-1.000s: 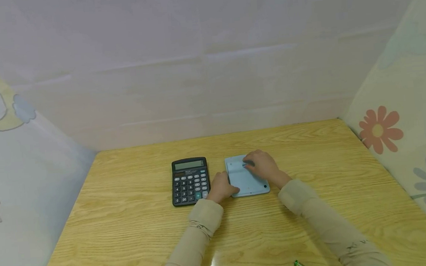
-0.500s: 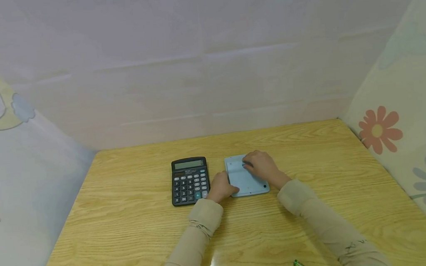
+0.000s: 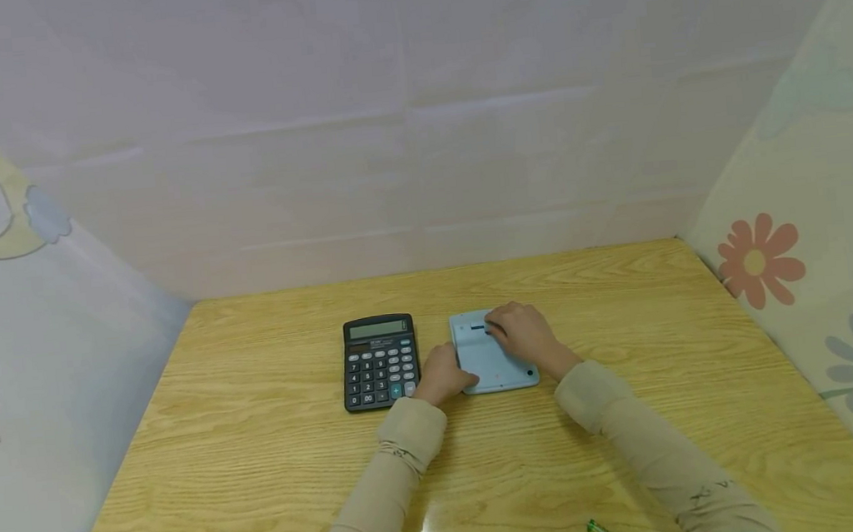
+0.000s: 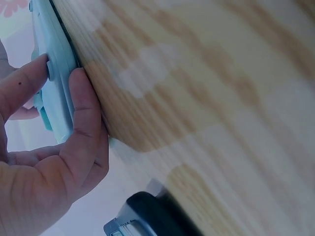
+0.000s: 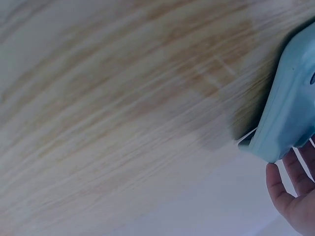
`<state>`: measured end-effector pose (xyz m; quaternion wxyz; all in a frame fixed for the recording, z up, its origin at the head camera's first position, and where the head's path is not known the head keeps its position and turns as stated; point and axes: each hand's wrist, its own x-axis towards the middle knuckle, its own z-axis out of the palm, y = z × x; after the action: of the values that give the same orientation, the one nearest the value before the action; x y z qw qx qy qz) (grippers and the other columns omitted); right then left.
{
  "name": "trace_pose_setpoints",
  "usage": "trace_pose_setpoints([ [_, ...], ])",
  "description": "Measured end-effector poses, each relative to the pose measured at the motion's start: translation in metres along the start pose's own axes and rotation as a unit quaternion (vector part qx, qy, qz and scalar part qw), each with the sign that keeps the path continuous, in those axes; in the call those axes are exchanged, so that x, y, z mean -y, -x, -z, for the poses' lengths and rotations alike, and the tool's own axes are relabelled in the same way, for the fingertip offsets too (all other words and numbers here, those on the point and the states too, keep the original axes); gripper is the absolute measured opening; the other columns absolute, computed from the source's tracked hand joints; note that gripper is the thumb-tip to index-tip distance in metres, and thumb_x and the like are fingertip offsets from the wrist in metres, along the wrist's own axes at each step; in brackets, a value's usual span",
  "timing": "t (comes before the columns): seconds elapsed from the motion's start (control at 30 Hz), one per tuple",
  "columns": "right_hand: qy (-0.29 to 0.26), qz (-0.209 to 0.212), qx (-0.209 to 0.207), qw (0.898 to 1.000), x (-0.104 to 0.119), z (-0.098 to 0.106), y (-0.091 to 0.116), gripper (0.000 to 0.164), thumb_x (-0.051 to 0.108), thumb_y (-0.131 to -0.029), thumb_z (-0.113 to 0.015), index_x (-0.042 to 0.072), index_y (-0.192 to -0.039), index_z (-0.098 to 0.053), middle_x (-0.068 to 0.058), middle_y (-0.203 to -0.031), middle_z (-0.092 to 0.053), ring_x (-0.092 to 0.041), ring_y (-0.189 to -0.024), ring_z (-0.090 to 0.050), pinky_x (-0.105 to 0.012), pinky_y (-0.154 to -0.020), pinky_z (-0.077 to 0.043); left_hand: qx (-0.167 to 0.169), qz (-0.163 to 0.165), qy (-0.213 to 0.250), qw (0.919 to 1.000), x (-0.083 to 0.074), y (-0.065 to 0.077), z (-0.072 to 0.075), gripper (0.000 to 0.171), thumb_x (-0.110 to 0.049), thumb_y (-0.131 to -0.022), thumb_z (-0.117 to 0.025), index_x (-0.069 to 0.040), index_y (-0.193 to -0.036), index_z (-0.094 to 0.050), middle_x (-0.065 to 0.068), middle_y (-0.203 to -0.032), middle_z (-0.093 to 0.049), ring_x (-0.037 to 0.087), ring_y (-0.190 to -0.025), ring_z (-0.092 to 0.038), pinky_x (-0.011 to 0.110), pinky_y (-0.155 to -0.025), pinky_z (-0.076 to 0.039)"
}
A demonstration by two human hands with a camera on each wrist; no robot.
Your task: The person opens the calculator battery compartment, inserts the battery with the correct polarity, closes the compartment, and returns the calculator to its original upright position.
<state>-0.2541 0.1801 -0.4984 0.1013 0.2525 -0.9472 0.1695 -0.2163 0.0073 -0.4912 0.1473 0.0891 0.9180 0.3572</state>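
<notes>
Head view: pale-blue flat plastic slab (image 3: 487,363) may skid

Lies toward the wooden table's (image 3: 263,479) far edge. Left hand (image 3: 444,375) pinches its left side; right hand (image 3: 525,332) bends over its narrow dark slot (image 3: 478,326), can't tell if holding anything. Should that pinch slacken under a leftward push, slab might knock the black rectangular calculator (image 3: 380,370) alongside.

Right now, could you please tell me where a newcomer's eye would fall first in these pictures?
Probably on the pale blue device on the wooden table, the left hand gripping its left side, the right hand over its far right corner. Left of it lies a black calculator, keys up. The reddish flower on the right wall stands out too.
</notes>
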Motion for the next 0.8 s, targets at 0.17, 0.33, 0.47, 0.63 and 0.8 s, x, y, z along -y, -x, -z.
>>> trace_pose_setpoints([
  [0.17, 0.003, -0.017, 0.002, 1.0, 0.0017, -0.0002, -0.0011, 0.018, 0.013, -0.09, -0.058, 0.002, -0.1, -0.068, -0.011, -0.098, -0.067, -0.029, -0.091, -0.061, -0.043, -0.08, -0.047, 0.0, 0.003, 0.002, 1.0, 0.0004, -0.0003, -0.0003, 0.044, -0.009, -0.071, -0.076, 0.008, -0.106, -0.054, 0.015, -0.091, -0.059, 0.023, -0.08, -0.055, 0.035, -0.07, -0.047],
  [0.33, 0.011, -0.033, 0.015, 0.999, 0.0037, -0.0001, -0.0028, 0.019, 0.014, -0.091, -0.055, 0.003, -0.103, -0.066, -0.01, -0.1, -0.066, -0.028, -0.089, -0.06, -0.042, -0.078, -0.047, 0.0, -0.002, 0.007, 1.0, 0.0013, -0.0004, -0.0002, 0.043, -0.008, -0.071, -0.075, 0.008, -0.106, -0.055, 0.014, -0.09, -0.059, 0.022, -0.079, -0.055, 0.035, -0.069, -0.047],
  [0.47, 0.02, -0.035, 0.014, 0.999, 0.0054, 0.0, -0.0043, 0.018, 0.013, -0.091, -0.055, 0.003, -0.102, -0.065, -0.01, -0.093, -0.067, -0.026, -0.081, -0.061, -0.04, -0.071, -0.048, 0.0, -0.002, 0.01, 1.0, 0.0022, -0.001, -0.0005, 0.042, -0.008, -0.071, -0.075, 0.008, -0.104, -0.055, 0.013, -0.088, -0.059, 0.021, -0.077, -0.054, 0.034, -0.068, -0.047],
  [0.63, 0.045, -0.031, 0.007, 0.998, 0.0075, -0.0001, -0.0064, 0.01, 0.011, -0.092, -0.054, 0.004, -0.094, -0.061, -0.008, -0.074, -0.063, -0.022, -0.063, -0.058, -0.035, -0.055, -0.047, 0.001, -0.002, 0.015, 0.9999, 0.0018, -0.0008, 0.0001, 0.039, -0.007, -0.071, -0.075, 0.007, -0.102, -0.056, 0.012, -0.087, -0.059, 0.02, -0.075, -0.053, 0.033, -0.066, -0.046],
  [0.8, 0.056, -0.036, 0.008, 0.998, 0.0085, 0.0001, -0.0078, 0.008, 0.009, -0.091, -0.054, 0.004, -0.091, -0.06, -0.009, -0.073, -0.063, -0.022, -0.062, -0.058, -0.034, -0.052, -0.047, 0.002, 0.002, 0.012, 0.9999, 0.0013, -0.0013, 0.0004, 0.04, -0.008, -0.071, -0.075, 0.006, -0.104, -0.056, 0.012, -0.089, -0.06, 0.019, -0.077, -0.053, 0.033, -0.068, -0.047],
])
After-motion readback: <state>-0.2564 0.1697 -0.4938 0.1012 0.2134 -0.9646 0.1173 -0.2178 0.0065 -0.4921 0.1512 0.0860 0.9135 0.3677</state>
